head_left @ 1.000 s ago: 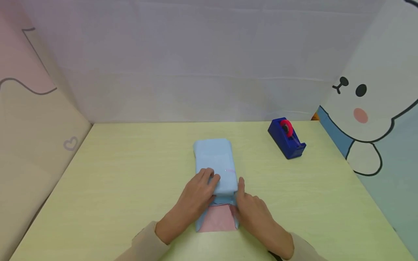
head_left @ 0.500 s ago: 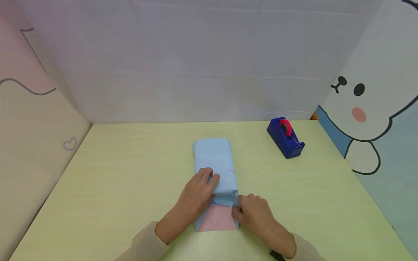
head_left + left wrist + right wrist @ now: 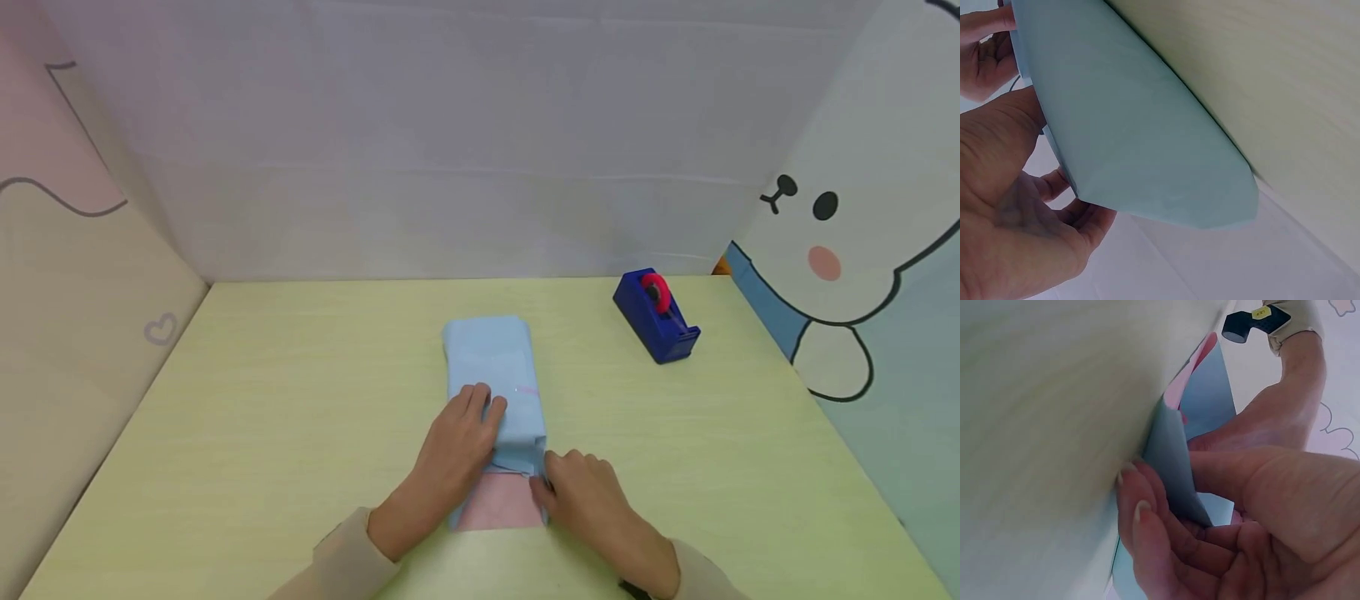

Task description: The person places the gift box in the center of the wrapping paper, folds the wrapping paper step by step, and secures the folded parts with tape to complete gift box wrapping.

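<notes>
Pale yellow-green, our surface (image 3: 300,375) spreads out before us, and our two beige sleeves (image 3: 352,558) come in across it from the near side. First we see a flap (image 3: 501,502) with pink showing, pointing toward the near edge. It belongs to our light blue packet (image 3: 491,358), which lies at about the middle of the surface, longer from near to far than across. Our left hand (image 3: 461,442) rests on the packet, thumb apart from the fingers and fingertips touching it. At the near right corner, our right hand (image 3: 588,492) pinches the blue side fold (image 3: 1169,450) between thumb and fingers. Farther off, near the surface's far right corner, we have a blue tape dispenser (image 3: 652,321) with a red roll (image 3: 657,287). Behind the far edge hangs a plain whitish backdrop (image 3: 480,142).
</notes>
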